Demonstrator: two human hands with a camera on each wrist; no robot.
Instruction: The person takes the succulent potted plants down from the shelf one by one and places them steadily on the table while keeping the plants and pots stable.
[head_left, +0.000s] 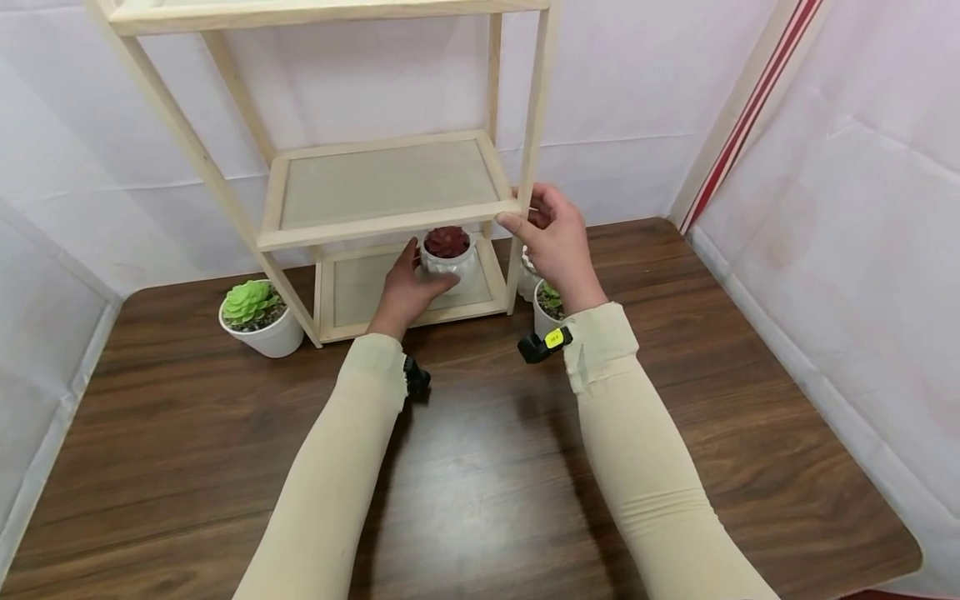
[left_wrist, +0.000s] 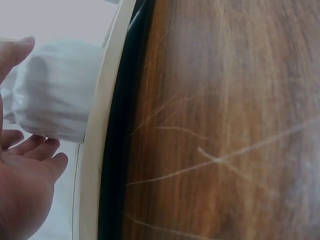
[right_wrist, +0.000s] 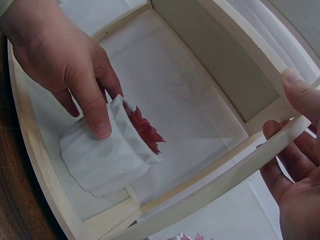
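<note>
A white ribbed pot [head_left: 459,271] with a dark red succulent [head_left: 447,242] stands on the bottom tier of a pale wooden shelf rack [head_left: 390,225], near its right end. My left hand [head_left: 405,293] holds this pot. In the right wrist view its thumb [right_wrist: 97,117] lies along the pot's near side, with the other fingers partly hidden behind. My right hand [head_left: 558,242] grips the rack's front right post [head_left: 534,125] at the middle tier, thumb on one side and curled fingers on the other.
On the brown wooden table [head_left: 480,467], a bright green succulent in a white pot [head_left: 273,335] stands left of the rack. Right of it, partly behind my right arm, are another green plant [head_left: 550,298] and a white pot [head_left: 528,279]. White cloth walls [head_left: 622,100] enclose the table.
</note>
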